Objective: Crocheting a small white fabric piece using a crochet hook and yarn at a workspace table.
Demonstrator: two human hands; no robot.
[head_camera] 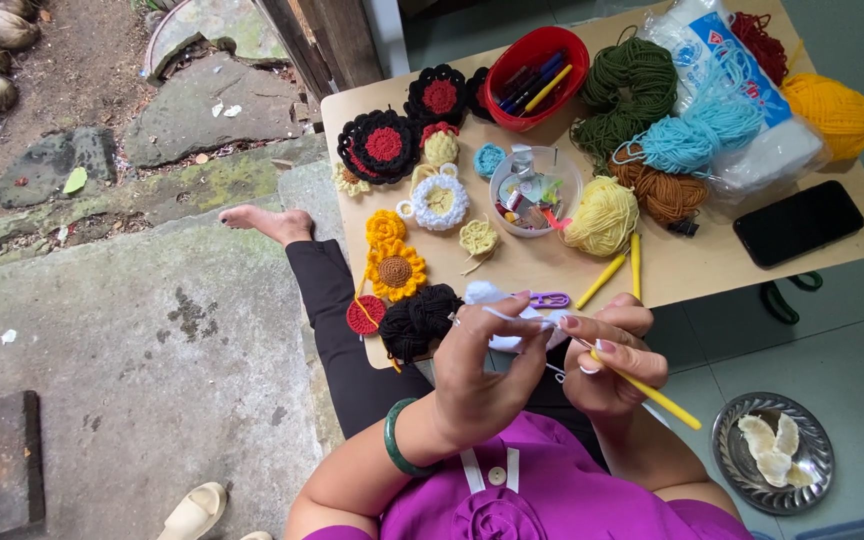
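I count two hands at work at the table's near edge. My left hand (482,375) pinches a strand of white yarn (512,316) between thumb and fingertips, fingers closed on it. My right hand (612,360) is closed around a yellow crochet hook (652,393), whose handle runs out toward 4 o'clock. The white crochet piece (492,297) lies just at 12 o'clock of both hands, touching the fingertips.

On the wooden table (712,265) I count two more yellow hooks (620,270), one purple clip (550,299), one black phone (798,222) at 2 o'clock, one red bowl of pens (536,70), one clear bowl of small notions (535,190), two sunflower motifs (392,258), three black-and-red motifs (382,145), and one black yarn ball (420,320) just at 9 o'clock of the left hand. Yarn skeins in green, light blue, brown, pale yellow, orange and dark red crowd the far side.

Open room is slim: the table edge runs directly under the hands. At 5 o'clock one metal plate (774,452) sits on the floor.
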